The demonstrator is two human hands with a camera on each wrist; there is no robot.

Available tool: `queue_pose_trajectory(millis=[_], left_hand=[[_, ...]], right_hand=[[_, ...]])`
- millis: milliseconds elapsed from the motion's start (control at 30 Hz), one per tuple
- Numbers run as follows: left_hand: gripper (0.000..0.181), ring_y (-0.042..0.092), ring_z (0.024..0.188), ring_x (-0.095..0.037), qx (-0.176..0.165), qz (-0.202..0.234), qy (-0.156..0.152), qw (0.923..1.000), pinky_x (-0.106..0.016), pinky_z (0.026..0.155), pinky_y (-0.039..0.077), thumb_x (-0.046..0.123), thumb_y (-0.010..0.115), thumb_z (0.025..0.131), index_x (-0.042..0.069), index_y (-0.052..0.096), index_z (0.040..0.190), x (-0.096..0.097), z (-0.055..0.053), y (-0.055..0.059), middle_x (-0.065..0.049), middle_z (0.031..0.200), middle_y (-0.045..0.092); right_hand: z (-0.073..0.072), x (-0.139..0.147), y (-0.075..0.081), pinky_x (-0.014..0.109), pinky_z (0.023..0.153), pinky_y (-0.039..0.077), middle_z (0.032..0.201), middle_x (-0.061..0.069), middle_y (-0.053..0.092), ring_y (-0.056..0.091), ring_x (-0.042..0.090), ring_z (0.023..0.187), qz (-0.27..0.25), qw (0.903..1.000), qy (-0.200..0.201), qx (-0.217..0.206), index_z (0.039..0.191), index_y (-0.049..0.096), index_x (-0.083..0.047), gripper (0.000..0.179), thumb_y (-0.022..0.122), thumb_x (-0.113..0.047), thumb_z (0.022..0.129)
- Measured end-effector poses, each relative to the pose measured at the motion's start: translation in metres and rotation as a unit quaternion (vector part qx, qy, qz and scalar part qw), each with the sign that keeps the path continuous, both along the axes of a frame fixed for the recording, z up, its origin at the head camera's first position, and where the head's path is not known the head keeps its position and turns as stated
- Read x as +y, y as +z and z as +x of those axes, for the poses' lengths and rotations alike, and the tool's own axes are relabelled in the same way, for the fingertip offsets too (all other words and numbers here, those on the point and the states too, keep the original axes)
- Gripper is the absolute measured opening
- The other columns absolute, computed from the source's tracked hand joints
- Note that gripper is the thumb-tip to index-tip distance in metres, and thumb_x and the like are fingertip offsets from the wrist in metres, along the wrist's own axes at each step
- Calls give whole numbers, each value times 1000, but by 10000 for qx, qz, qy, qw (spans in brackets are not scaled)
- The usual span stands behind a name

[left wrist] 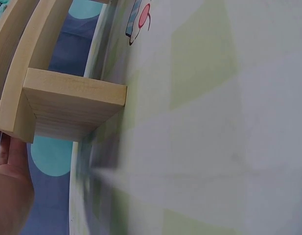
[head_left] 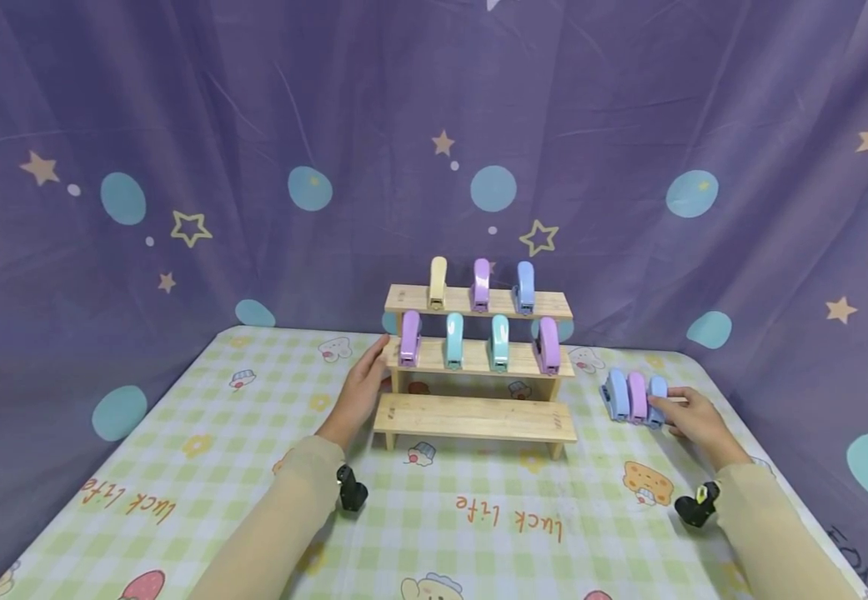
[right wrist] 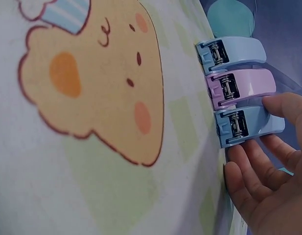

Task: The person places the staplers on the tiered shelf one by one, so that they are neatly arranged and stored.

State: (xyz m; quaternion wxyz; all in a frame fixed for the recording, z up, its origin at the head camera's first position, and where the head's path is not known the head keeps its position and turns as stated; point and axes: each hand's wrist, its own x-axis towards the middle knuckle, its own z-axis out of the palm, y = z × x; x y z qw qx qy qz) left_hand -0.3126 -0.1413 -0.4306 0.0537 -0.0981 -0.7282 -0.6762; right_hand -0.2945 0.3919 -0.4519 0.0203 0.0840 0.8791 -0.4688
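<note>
With thumb and fingers my right hand [head_left: 692, 417] grips the blue stapler [right wrist: 258, 122] at the right end of a row of three on the cloth. Beside it stand a purple stapler [head_left: 637, 397] and another blue stapler [head_left: 617, 395], close together. At the left end of a three-step wooden rack [head_left: 474, 417], my left hand [head_left: 362, 385] has its fingers straight against the middle step. On that step stand purple and teal staplers [head_left: 454, 341]. The top step carries a yellow stapler [head_left: 438, 282], a purple one [head_left: 481, 284] and a blue one [head_left: 525, 287].
A green-and-white checked tablecloth [head_left: 238, 467] with printed cartoons covers the table. Behind it hangs a purple curtain [head_left: 388, 100] with stars and teal dots. The rack stands mid-table, left of the row of staplers.
</note>
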Motion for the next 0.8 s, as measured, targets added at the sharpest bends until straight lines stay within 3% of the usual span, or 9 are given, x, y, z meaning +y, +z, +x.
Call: queue_pose_trajectory(millis=[333, 600, 800], left_hand=[[49, 37, 142, -28, 104, -8, -43, 9999, -49, 114, 37, 26, 36, 111, 17, 31, 159, 0, -1, -3, -6, 162, 30], [48, 40, 140, -29, 36, -91, 71, 9999, -45, 112, 41, 24, 36, 111, 17, 32, 159, 1, 1, 0, -6, 161, 32], [48, 40, 141, -28, 22, -116, 116, 9999, -46, 111, 42, 23, 35, 111, 16, 32, 158, 2, 1, 1, -5, 161, 32]], right_hand=[[8, 3, 2, 23, 72, 56, 126, 33, 53, 62, 24, 95, 222, 9995, 107, 184, 143, 32, 13, 79, 57, -48, 100], [17, 6, 17, 30, 67, 57, 114, 28, 57, 60, 19, 80, 586, 9963, 225, 592, 133, 42, 13, 63, 57, -39, 101], [25, 6, 31, 30, 67, 57, 119, 35, 59, 61, 17, 83, 868, 9936, 203, 690, 131, 45, 10, 60, 58, -40, 101]])
